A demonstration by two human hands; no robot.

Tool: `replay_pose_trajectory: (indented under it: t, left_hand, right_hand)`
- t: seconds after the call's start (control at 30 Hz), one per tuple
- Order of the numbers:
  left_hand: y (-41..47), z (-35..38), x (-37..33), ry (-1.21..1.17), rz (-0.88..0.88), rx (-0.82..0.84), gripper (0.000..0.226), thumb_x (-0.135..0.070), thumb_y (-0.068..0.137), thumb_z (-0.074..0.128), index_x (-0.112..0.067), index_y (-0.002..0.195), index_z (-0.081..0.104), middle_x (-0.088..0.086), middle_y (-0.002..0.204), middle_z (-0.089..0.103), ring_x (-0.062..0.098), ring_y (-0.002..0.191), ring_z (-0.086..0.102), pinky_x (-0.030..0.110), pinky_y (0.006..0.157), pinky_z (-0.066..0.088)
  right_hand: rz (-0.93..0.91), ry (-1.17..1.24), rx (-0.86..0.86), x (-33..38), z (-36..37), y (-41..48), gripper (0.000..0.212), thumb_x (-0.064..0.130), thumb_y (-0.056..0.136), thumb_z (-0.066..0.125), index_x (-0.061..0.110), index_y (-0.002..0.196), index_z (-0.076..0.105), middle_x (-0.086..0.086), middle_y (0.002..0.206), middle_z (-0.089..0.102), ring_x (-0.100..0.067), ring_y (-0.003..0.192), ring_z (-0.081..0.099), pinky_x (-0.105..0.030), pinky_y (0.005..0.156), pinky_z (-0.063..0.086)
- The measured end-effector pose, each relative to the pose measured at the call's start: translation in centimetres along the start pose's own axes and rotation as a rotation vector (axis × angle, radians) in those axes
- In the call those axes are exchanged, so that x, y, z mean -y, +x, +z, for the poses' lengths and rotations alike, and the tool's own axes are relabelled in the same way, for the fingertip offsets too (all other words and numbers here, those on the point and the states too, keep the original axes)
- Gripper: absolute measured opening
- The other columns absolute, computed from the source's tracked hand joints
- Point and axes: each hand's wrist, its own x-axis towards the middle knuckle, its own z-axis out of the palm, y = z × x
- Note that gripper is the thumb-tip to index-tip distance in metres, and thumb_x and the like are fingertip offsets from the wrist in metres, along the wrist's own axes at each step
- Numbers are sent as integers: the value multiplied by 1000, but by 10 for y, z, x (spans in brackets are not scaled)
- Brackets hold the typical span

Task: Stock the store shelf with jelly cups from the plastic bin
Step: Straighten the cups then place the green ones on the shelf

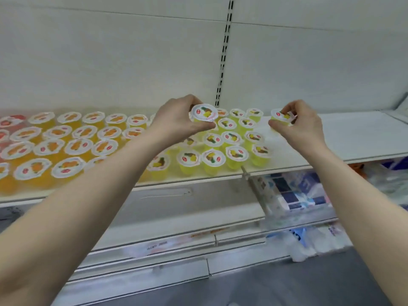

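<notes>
My left hand grips a yellow-green jelly cup with a white pineapple lid, held above the rows on the white shelf. My right hand pinches a second yellow-green jelly cup just above the bare shelf, to the right of the group. Several yellow-green cups stand in rows below and between my hands. Orange jelly cups fill the shelf to the left. The plastic bin is out of view.
Red jelly cups sit at the far left edge. A slotted upright runs up the white back wall. Lower shelves hold blue-and-white packaged goods and plastic bags. Bare shelf surface lies to the right of my right hand.
</notes>
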Motion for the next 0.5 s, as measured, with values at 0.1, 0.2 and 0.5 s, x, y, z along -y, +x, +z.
replay_pose_trajectory:
  t: [0.1, 0.2, 0.5]
  left_hand:
    - [16, 17, -11, 3, -62, -44, 54, -71, 64, 67, -36, 103, 56, -20, 94, 63, 11, 84, 64, 19, 54, 39]
    - [31, 35, -20, 19, -105, -83, 54, -65, 67, 73, -31, 107, 58, -18, 94, 61, 10, 91, 59, 25, 61, 42]
    - [48, 65, -44, 64, -217, -155, 53, -63, 67, 75, -32, 105, 56, -20, 95, 60, 7, 93, 57, 26, 73, 40]
  right_hand:
    - [65, 17, 91, -30, 6, 29, 35, 37, 75, 77, 24, 98, 55, -4, 105, 63, -25, 92, 58, -33, 76, 44]
    - [38, -4, 207, -52, 18, 51, 34, 35, 77, 76, 23, 101, 56, -1, 107, 62, -24, 95, 57, -36, 82, 44]
    - [-147, 47, 391, -86, 49, 80, 32, 34, 76, 77, 27, 100, 57, 2, 107, 62, -15, 90, 52, -29, 76, 36]
